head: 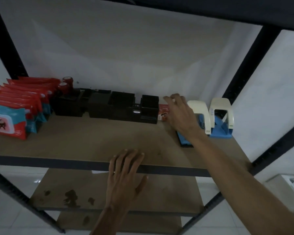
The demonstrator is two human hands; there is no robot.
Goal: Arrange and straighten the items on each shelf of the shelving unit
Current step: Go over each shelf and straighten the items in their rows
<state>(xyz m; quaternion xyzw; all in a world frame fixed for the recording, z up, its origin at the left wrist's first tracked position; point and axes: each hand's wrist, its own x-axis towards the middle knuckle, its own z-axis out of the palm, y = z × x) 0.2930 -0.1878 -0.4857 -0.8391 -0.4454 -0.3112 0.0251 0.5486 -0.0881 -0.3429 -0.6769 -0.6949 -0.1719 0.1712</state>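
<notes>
My right hand [180, 112] reaches deep onto the brown shelf [92, 138], fingers spread and relaxed above a small red-and-white box [163, 112] beside the row of black organisers [126, 106]. Whether the fingers touch the box is unclear. My left hand [124, 170] rests flat on the shelf's front edge with straight fingers. Two cream-and-blue tape dispensers [221, 116] stand to the right of my right hand, one partly hidden behind it. A row of red-and-teal wipe packs [15, 112] fills the left end.
Two dark red tape rolls [65, 84] sit behind the wipe packs. A dark flat item [185, 141] lies under my right wrist. Black uprights [248, 65] frame the unit. Lower brown shelves [75, 192] show dark stains. A white wall lies behind.
</notes>
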